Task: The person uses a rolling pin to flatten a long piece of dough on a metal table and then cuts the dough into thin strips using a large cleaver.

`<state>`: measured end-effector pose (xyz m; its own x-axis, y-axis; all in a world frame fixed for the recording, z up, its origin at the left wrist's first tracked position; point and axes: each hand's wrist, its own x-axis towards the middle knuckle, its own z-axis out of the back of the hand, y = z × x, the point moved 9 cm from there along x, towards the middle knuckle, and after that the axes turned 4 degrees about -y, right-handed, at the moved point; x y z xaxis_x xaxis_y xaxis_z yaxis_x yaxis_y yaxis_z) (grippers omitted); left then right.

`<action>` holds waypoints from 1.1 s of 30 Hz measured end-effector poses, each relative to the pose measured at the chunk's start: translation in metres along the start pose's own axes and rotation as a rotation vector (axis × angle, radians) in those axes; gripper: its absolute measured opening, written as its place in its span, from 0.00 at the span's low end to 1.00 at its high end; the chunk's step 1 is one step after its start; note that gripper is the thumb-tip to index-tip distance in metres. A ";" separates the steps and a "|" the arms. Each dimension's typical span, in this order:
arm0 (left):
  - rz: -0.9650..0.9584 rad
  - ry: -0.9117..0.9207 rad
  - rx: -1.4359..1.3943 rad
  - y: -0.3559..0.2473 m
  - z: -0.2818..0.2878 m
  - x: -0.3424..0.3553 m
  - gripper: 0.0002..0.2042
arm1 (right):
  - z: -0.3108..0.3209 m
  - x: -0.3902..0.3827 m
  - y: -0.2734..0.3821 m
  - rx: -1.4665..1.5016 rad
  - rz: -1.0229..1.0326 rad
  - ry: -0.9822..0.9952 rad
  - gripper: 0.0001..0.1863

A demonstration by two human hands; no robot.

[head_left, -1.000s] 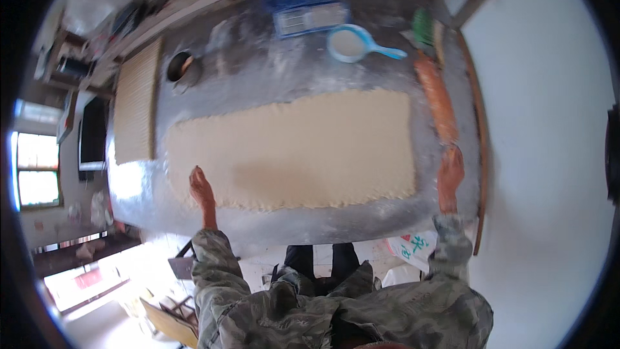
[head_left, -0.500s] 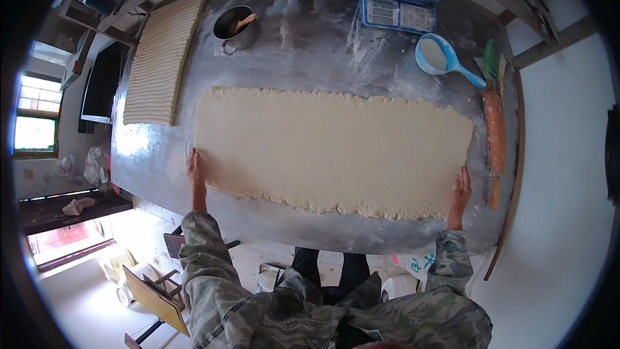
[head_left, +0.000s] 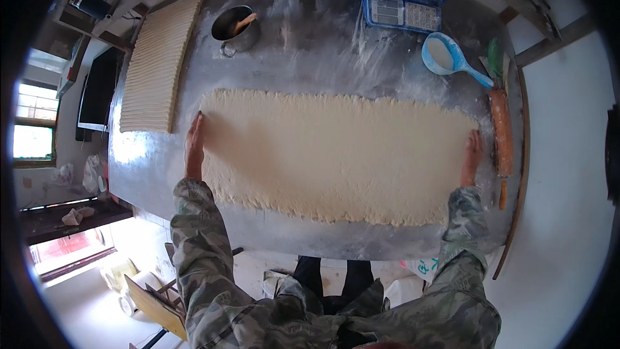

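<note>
A long rolled-out sheet of pale dough (head_left: 336, 155) with ragged long edges lies on the floured metal table (head_left: 290, 239). My left hand (head_left: 194, 142) is at its left end, fingers straight and lying along the edge, open. My right hand (head_left: 471, 152) is open at the right end, fingers extended against the dough's edge. Just right of that hand lies an orange rolling pin (head_left: 500, 136). At the back left is a slab of ridged dough strips (head_left: 158, 64).
Toward the back stand a metal mug (head_left: 234, 35) with a wooden handle in it, a blue lidded box (head_left: 400, 6), a light-blue dipper (head_left: 445, 58) and a green-handled tool (head_left: 495, 58). A white wall (head_left: 568, 161) borders the right. A wooden chair (head_left: 155, 310) stands low left.
My right hand has let go of the rolling pin and moved onto the dough's right edge. Both hands have slid farther forward along the sheet's short ends.
</note>
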<state>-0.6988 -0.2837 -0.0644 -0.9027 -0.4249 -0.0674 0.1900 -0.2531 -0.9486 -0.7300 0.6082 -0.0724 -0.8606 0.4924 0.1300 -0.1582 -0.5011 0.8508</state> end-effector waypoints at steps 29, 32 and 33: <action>0.069 0.020 0.295 0.014 0.041 -0.153 0.31 | 0.045 -0.166 0.015 -0.288 0.145 0.150 0.28; 0.085 0.028 0.277 0.008 0.028 -0.150 0.32 | 0.054 -0.172 0.012 -0.430 0.187 0.150 0.28; 0.084 0.017 0.288 0.003 0.029 -0.148 0.32 | 0.051 -0.172 0.015 -0.475 0.212 0.178 0.28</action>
<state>-0.5531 -0.2467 -0.0487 -0.8851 -0.4409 -0.1489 0.3634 -0.4548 -0.8131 -0.5595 0.5520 -0.0557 -0.9594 0.2387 0.1503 -0.1385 -0.8628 0.4862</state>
